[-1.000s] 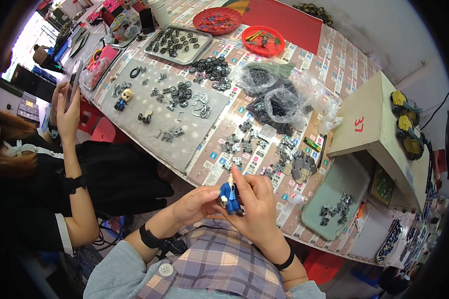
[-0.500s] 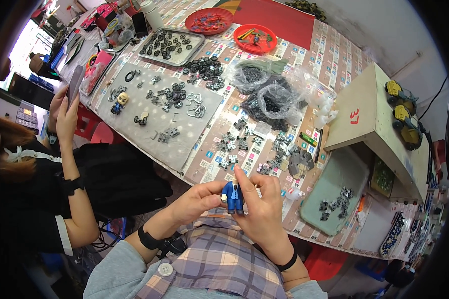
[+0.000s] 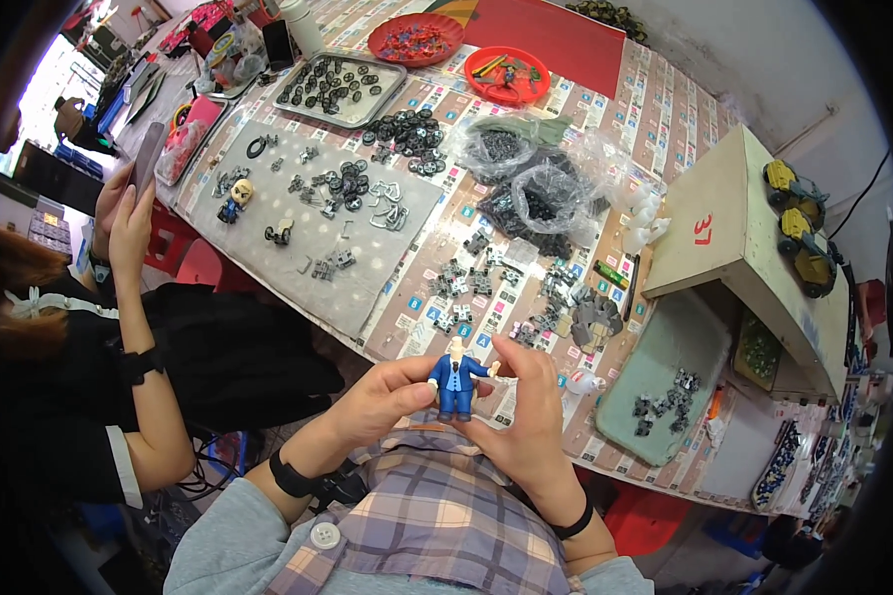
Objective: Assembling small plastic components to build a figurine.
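Observation:
A small toy figure (image 3: 455,383) in a blue suit with a dark tie is held upright in front of my chest. At its top there is only a pale knob where a head would sit. My left hand (image 3: 392,402) pinches it from the left with thumb and fingers. My right hand (image 3: 529,416) is closed loosely around its right side, thumb by the feet and index finger raised near the figure's outstretched arm. Past my hands, small grey parts (image 3: 454,283) lie on the patterned table cover (image 3: 407,317).
A big-headed doll (image 3: 235,201) stands on a grey mat (image 3: 342,288) among wheels and small parts. Plastic bags (image 3: 556,203) hold dark pieces. Farther back are a metal tray (image 3: 399,84) and red plates (image 3: 543,87). A pale box (image 3: 709,223) stands right, beside a green tray (image 3: 620,431). A person (image 3: 134,297) sits left.
The figure's arm on the right now sticks outward, uncovered by my right hand, whose index finger has moved off it to the right. The figure shifted slightly left.

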{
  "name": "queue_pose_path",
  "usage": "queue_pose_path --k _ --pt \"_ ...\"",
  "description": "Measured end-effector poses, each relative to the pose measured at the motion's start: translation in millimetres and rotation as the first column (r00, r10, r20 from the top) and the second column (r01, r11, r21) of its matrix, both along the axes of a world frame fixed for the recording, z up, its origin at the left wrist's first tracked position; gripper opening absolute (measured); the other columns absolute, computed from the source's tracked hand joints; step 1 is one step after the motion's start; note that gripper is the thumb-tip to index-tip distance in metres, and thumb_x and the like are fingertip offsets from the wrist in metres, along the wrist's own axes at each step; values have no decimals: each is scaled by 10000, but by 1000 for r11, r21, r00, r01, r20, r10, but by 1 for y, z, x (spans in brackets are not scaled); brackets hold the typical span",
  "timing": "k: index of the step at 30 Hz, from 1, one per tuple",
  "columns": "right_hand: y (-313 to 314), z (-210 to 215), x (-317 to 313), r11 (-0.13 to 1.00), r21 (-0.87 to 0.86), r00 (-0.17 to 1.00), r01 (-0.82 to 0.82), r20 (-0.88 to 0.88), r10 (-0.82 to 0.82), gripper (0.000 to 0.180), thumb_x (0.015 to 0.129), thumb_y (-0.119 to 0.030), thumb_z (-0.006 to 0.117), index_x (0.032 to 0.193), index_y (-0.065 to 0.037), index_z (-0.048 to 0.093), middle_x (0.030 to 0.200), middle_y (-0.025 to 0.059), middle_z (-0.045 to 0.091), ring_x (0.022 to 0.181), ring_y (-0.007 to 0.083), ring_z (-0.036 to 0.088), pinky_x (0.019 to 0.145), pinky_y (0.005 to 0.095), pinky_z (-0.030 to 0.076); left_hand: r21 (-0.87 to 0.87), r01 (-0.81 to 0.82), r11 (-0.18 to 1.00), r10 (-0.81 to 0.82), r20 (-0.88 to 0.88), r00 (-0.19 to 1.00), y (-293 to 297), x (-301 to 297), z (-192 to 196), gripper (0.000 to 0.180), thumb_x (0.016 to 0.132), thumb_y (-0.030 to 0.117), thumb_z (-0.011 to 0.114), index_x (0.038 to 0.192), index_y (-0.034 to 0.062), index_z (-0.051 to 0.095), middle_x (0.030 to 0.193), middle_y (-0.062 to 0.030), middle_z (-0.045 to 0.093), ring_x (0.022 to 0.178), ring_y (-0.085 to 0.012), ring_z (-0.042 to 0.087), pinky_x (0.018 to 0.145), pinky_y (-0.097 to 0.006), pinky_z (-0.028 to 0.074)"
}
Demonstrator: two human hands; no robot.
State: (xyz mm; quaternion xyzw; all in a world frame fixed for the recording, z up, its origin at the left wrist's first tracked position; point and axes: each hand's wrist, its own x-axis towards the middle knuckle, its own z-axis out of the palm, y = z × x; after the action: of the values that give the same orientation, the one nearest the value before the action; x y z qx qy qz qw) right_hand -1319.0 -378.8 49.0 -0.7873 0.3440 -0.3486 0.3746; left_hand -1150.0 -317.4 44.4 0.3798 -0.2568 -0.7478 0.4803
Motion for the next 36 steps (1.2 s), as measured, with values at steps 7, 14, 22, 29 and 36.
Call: queue_pose_path --k 7,14,22,29,36 --pt "3 0 1 1000 27 1000 -16 -1 17 608 548 -119 774 1075 -28 486 910 105 525 815 259 520 701 348 419 -73 37 997 -43 -91 995 2 6 -1 547 887 325 493 1262 -55 376 1188 -202 506 1053 -226 540 898 -336 434" --pt "5 4 3 997 64 999 -31 14 30 606 557 -142 783 1076 -28 493 924 103 525 817 253 524 701 342 426 -83 36 996 -46 -112 993 4 7 -1 546 890 328 487 1264 -53 375 1188 -202 506 1059 -232 537 907 -346 427" --pt "5 6 5 997 58 998 -43 51 40 667 550 -219 809 1111 -37 497 898 107 524 807 255 521 701 343 427 -85 60 995 -71 -130 989 6 8 -1 548 898 327 471 1275 -53 355 1204 -213 492 1091 -241 517 911 -341 417" --pt "6 7 7 998 15 996 -63 59 62 620 525 -198 825 1044 -52 519 921 86 538 825 241 517 699 329 413 -120 59 991 -85 -221 972 11 10 -11 535 912 294 443 1288 -63 311 1212 -221 466 1044 -225 534 891 -336 424" --pt "7 11 7 997 14 996 -70 64 69 555 572 -182 797 1041 -41 535 917 106 522 819 260 518 687 331 437 -141 64 988 -98 -252 963 14 10 -14 524 926 277 415 1299 -66 285 1224 -224 445 1032 -224 536 883 -336 432"
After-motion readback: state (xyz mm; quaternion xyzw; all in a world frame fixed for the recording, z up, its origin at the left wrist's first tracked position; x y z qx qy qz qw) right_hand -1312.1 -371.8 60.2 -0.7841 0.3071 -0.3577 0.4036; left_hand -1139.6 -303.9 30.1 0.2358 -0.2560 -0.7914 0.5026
